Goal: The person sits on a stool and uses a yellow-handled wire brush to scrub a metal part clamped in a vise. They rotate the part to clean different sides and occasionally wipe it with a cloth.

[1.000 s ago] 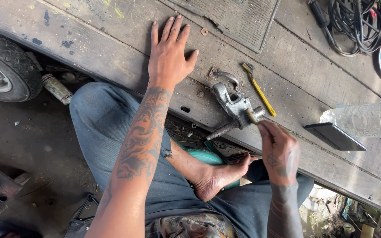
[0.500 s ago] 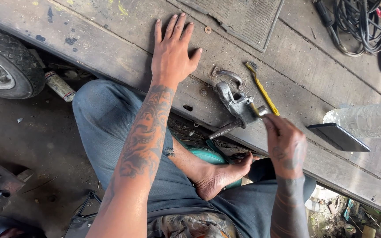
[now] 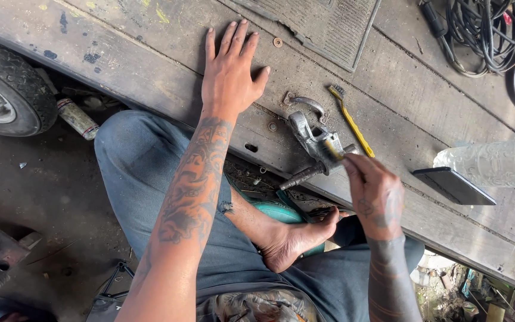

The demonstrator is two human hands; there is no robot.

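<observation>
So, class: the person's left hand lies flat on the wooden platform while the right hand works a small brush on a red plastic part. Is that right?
Not quite. In the head view the left hand lies flat on the wooden platform and the right hand holds the small brush, but the part is grey metal.

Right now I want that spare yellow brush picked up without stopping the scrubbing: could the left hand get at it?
Probably yes. The left hand lies flat and empty on the wooden platform, and the yellow brush lies loose beyond the metal part; only that part and a curved bracket lie between.
</observation>
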